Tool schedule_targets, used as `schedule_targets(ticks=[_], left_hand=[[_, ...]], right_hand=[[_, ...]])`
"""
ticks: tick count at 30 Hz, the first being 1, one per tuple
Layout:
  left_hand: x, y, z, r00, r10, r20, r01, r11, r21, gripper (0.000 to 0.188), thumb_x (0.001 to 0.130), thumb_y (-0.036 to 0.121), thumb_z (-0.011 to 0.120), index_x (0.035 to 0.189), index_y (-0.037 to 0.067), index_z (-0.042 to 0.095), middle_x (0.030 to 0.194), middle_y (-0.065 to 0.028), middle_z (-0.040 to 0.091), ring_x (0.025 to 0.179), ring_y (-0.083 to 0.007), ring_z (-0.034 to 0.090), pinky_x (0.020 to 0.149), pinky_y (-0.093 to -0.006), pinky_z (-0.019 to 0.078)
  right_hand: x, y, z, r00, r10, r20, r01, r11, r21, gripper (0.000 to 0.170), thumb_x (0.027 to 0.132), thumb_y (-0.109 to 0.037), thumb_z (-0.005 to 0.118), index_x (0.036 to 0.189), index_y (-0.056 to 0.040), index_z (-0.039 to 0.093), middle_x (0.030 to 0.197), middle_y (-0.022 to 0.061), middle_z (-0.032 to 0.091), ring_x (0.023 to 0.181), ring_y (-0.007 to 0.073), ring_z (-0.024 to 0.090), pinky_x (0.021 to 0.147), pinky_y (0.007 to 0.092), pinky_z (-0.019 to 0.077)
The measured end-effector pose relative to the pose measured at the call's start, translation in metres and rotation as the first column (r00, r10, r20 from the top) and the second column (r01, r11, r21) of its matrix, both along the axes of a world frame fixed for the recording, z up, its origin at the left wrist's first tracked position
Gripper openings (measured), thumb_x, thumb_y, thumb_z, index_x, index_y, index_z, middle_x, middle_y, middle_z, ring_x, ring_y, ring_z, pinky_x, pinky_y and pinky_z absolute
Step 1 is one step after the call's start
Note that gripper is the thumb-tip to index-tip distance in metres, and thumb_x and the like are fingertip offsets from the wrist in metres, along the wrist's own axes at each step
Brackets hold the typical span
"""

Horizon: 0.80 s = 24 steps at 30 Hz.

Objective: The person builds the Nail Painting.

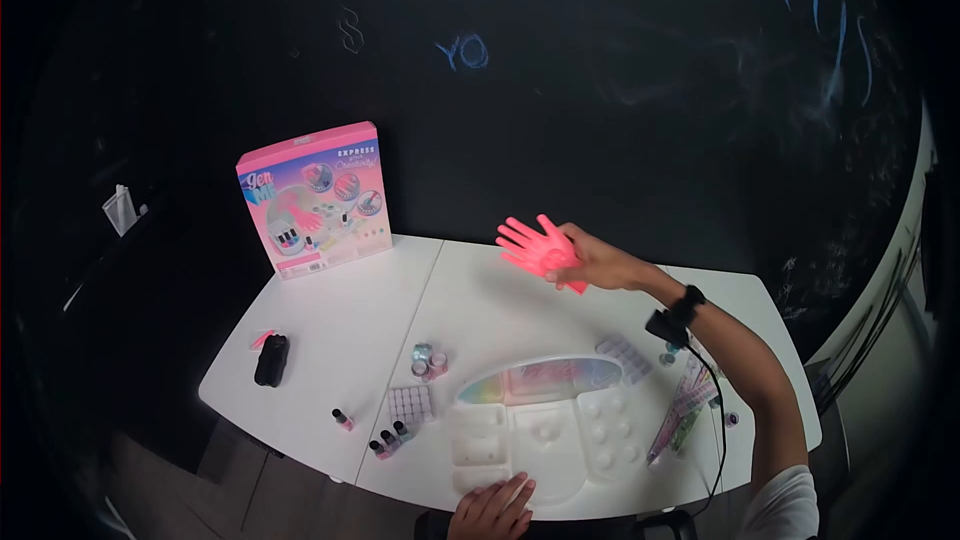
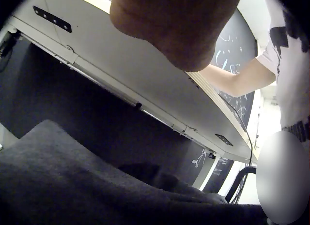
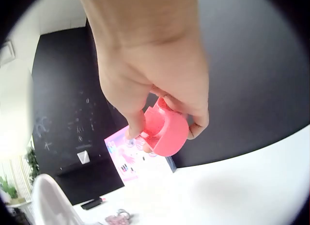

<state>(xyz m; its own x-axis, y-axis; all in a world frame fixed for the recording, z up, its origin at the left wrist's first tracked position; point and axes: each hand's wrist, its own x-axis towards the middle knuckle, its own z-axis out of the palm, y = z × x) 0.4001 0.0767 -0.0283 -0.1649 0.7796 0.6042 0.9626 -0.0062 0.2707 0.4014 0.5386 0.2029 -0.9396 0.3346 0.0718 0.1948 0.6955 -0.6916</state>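
The right hand (image 1: 592, 258) grips a glossy pink plastic hand shape (image 1: 540, 247) by its base, above the white table (image 1: 330, 325); the left hand (image 1: 492, 510) rests, fingers extended, on the moulded white plastic tray (image 1: 547, 430). Behind, a black chalkboard (image 1: 600, 90) reads "YO"; the pink-purple cardboard box (image 1: 315, 202) reads "EXPRESS your Creativity!"

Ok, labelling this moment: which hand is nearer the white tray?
Left. The left hand is at the near edge of the tray; the right hand is raised beyond it.
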Motion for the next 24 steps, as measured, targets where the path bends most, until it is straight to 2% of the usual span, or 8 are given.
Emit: schedule_targets(ticks=[2,8,10,13,16,18,20,24], left_hand=[[0.000,0.000,-0.003,1.000,0.001,0.002,-0.001,1.000,0.008,0.059,0.109,0.029,0.079,0.164,0.010,0.069,0.168,-0.0094,0.068,0.143,-0.0319,0.068,0.121,-0.0539,0.0515],[0.000,0.002,-0.011,1.000,-0.011,0.018,0.011,1.000,0.002,0.060,0.108,0.029,0.080,0.164,0.011,0.069,0.169,-0.0087,0.068,0.144,-0.0311,0.067,0.121,-0.0536,0.0509],[0.000,0.003,-0.013,1.000,-0.018,0.016,0.018,1.000,0.012,0.060,0.108,0.030,0.080,0.164,0.012,0.069,0.169,-0.0084,0.068,0.145,-0.0306,0.067,0.121,-0.0533,0.0509],[-0.002,0.001,-0.010,1.000,-0.005,-0.018,0.005,1.000,-0.005,0.062,0.107,0.031,0.081,0.165,0.012,0.069,0.168,-0.0077,0.068,0.145,-0.0306,0.067,0.120,-0.0527,0.0510],[-0.005,0.002,-0.009,0.999,-0.019,-0.028,0.018,0.999,-0.033,0.061,0.108,0.033,0.082,0.163,0.013,0.069,0.166,-0.0068,0.069,0.144,-0.0306,0.067,0.120,-0.0528,0.0512],[-0.008,0.002,-0.007,0.992,0.059,-0.115,-0.065,0.997,-0.050,0.051,0.106,0.038,0.079,0.155,0.023,0.078,0.160,0.0029,0.074,0.131,-0.0200,0.072,0.117,-0.0472,0.0495],[-0.007,0.000,-0.010,0.993,0.059,-0.100,-0.067,0.995,-0.079,0.051,0.107,0.043,0.079,0.154,0.023,0.077,0.161,0.0042,0.073,0.133,-0.0204,0.070,0.119,-0.0487,0.0466],[-0.007,-0.001,-0.015,0.993,0.063,-0.097,-0.070,0.995,-0.070,0.048,0.109,0.045,0.078,0.152,0.024,0.078,0.163,0.0046,0.071,0.137,-0.0204,0.067,0.118,-0.0501,0.0469]], right_hand=[[0.025,-0.022,0.013,0.993,-0.025,-0.113,-0.007,0.962,-0.274,0.088,0.107,-0.028,0.090,0.172,-0.0003,0.038,0.144,0.0143,0.071,0.129,0.0235,0.075,0.118,0.0453,0.0561],[0.078,-0.054,0.020,0.940,-0.155,-0.305,-0.063,0.799,-0.598,0.079,0.107,-0.016,0.087,0.170,-0.0110,0.040,0.142,0.0125,0.072,0.121,0.0195,0.074,0.112,0.0416,0.0568],[0.087,-0.066,0.023,0.929,-0.179,-0.325,-0.067,0.780,-0.622,0.065,0.113,-0.023,0.082,0.165,-0.0137,0.046,0.140,0.0111,0.072,0.116,0.0186,0.072,0.108,0.0399,0.0570],[0.101,-0.085,0.031,0.909,-0.214,-0.359,-0.168,0.599,-0.783,0.052,0.119,-0.031,0.074,0.162,-0.0111,0.051,0.137,0.0113,0.073,0.114,0.0168,0.071,0.107,0.0392,0.0568],[0.118,-0.113,0.037,0.835,-0.370,-0.408,-0.050,0.687,-0.725,0.044,0.124,-0.042,0.063,0.154,-0.0099,0.059,0.124,0.0074,0.072,0.108,0.0168,0.068,0.100,0.0403,0.0574],[0.133,-0.127,0.038,0.827,-0.345,-0.443,-0.034,0.757,-0.653,0.046,0.122,-0.042,0.068,0.154,-0.0101,0.057,0.122,0.0087,0.074,0.113,0.0176,0.069,0.100,0.0394,0.0581],[0.155,-0.128,0.030,0.844,-0.329,-0.423,-0.041,0.747,-0.663,0.057,0.117,-0.030,0.079,0.162,-0.0060,0.053,0.134,0.0127,0.078,0.124,0.0213,0.077,0.111,0.0439,0.0627],[0.174,-0.139,0.008,0.828,-0.216,-0.517,-0.052,0.889,-0.455,0.065,0.102,-0.004,0.092,0.155,-0.0050,0.054,0.124,0.0105,0.081,0.111,0.0180,0.084,0.095,0.0401,0.0724]])
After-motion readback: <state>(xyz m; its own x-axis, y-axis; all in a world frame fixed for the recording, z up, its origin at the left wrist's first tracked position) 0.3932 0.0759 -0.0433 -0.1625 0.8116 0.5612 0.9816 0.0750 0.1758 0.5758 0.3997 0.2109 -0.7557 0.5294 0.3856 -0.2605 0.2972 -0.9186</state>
